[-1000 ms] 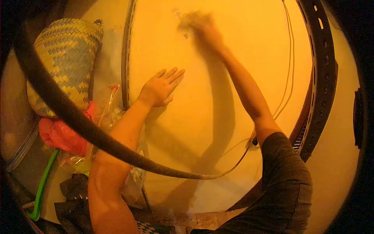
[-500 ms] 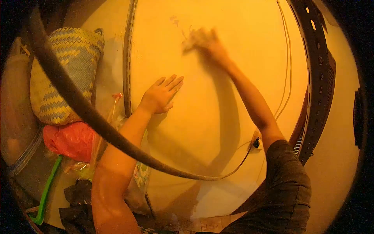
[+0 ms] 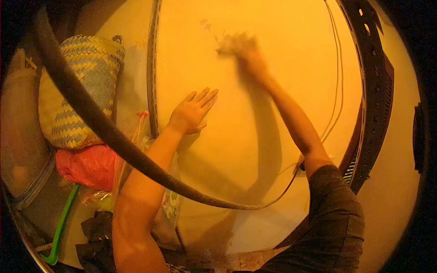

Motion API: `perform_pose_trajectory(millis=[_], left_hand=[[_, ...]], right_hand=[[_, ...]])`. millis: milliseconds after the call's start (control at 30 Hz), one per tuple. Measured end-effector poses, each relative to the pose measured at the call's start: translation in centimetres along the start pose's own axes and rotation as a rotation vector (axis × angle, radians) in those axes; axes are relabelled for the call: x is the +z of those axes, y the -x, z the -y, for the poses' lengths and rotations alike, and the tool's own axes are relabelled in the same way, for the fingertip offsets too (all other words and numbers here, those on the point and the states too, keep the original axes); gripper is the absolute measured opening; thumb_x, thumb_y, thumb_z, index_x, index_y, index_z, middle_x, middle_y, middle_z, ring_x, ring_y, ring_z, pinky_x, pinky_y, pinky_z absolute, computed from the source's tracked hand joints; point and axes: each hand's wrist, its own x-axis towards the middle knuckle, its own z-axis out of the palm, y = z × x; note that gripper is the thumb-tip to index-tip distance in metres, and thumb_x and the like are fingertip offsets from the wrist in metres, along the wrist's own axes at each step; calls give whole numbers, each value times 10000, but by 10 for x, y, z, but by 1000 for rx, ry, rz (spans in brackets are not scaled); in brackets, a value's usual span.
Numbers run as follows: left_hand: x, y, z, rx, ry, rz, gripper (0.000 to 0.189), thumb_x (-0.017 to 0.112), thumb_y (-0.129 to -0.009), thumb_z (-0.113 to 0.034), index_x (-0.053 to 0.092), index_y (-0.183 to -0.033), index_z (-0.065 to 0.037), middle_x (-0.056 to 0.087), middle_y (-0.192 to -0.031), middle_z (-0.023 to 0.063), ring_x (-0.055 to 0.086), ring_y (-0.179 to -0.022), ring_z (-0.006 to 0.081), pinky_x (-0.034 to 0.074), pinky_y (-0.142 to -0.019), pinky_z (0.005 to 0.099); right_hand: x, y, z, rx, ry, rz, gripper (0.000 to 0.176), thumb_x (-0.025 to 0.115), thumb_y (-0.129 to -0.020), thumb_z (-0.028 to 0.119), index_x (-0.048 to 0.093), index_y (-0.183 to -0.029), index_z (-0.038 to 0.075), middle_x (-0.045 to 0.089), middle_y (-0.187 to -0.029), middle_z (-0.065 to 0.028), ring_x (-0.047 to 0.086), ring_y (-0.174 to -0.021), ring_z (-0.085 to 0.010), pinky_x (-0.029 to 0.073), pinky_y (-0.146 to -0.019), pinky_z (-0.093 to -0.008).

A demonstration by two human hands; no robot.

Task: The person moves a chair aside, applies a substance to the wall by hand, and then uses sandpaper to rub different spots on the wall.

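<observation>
Head view: the left hand point(image 3: 193, 111) lies flat on the yellow wall point(image 3: 291, 41), fingers point(image 3: 207, 96) fully extended and slightly spread, holding nothing. The right hand point(image 3: 241, 48) is raised higher on the same wall, touching or just off its surface beside a few small dark marks point(image 3: 205, 22). It is blurred, so it cannot be told how far its fingers are closed or whether they hold anything. The right arm ends in a dark sleeve point(image 3: 337, 218) at lower right. A slotted metal strip point(image 3: 152, 68) runs vertically on the wall just left of the left hand. Further left hangs a woven basket point(image 3: 79, 91), with a red bag point(image 3: 88, 166) directly below it and a green handle point(image 3: 63, 223) lower still. A thick dark hose point(image 3: 114, 141) curves across the foreground in front of the left forearm. Thin wires point(image 3: 337, 68) run down the wall at right, next to a dark perforated bracket point(image 3: 375, 82).
</observation>
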Motion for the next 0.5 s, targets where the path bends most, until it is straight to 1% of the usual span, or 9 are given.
perform_pose_trajectory(millis=[100,167,200,233,300,333,367,433,500], left_hand=[[7,-4,-2,12,6,-17,917,694,-797,-284,284,-1588,-67,224,-1691,82,271,-1532,284,284,-1217,461],[5,-2,3,10,-14,-28,915,691,-798,-291,287,-1587,-66,224,-1691,83,272,-1531,285,282,-1218,462],[4,-4,4,16,-15,-28,910,688,-802,-296,287,-1587,-66,222,-1691,84,273,-1530,286,281,-1219,462],[4,-2,1,26,-6,-17,906,685,-807,-302,287,-1586,-66,220,-1692,86,275,-1529,287,280,-1219,462],[3,-1,1,24,0,-16,902,686,-810,-304,291,-1585,-66,221,-1692,86,279,-1527,288,279,-1220,462],[3,-2,0,11,25,-20,898,687,-813,-306,294,-1584,-66,223,-1691,86,283,-1525,288,278,-1221,461],[2,-4,2,6,24,-30,898,687,-813,-306,294,-1584,-66,223,-1691,86,283,-1525,288,278,-1221,461],[5,-5,1,-35,-41,141,899,691,-812,-302,294,-1585,-66,220,-1692,86,282,-1526,291,269,-1227,463],[7,1,2,-12,-7,63,896,691,-812,-301,299,-1583,-65,221,-1691,92,280,-1527,293,267,-1229,464]], right_hand=[[1,38,23,-510,-183,318,454,458,-985,79,583,-1409,187,459,-1582,-47,302,-1529,-291,67,-1265,-578],[3,-7,-27,-287,61,272,432,452,-1000,85,603,-1392,182,516,-1537,-30,327,-1516,-301,80,-1261,-570],[-19,-27,-24,-88,52,130,408,441,-1007,70,633,-1353,170,576,-1479,-30,340,-1506,-323,92,-1253,-575],[-12,-41,-30,87,-202,-152,389,445,-1011,76,729,-1233,219,668,-1363,-54,371,-1494,-289,-9,-1262,-531],[-23,-30,-4,93,52,-47,445,434,-999,39,612,-1385,172,562,-1492,-50,361,-1490,-336,134,-1251,-569],[-16,-34,4,85,45,-39,445,434,-999,39,612,-1385,172,562,-1492,-50,361,-1490,-336,134,-1251,-569],[-9,-35,12,-29,4,22,431,444,-999,64,612,-1382,167,554,-1498,-56,372,-1484,-332,137,-1254,-565],[8,-18,24,-232,-78,158,410,464,-998,113,613,-1378,156,539,-1509,-70,394,-1470,-322,142,-1259,-555],[27,-13,37,-441,-181,272,398,483,-997,161,613,-1373,145,523,-1520,-83,416,-1456,-313,146,-1263,-546]])
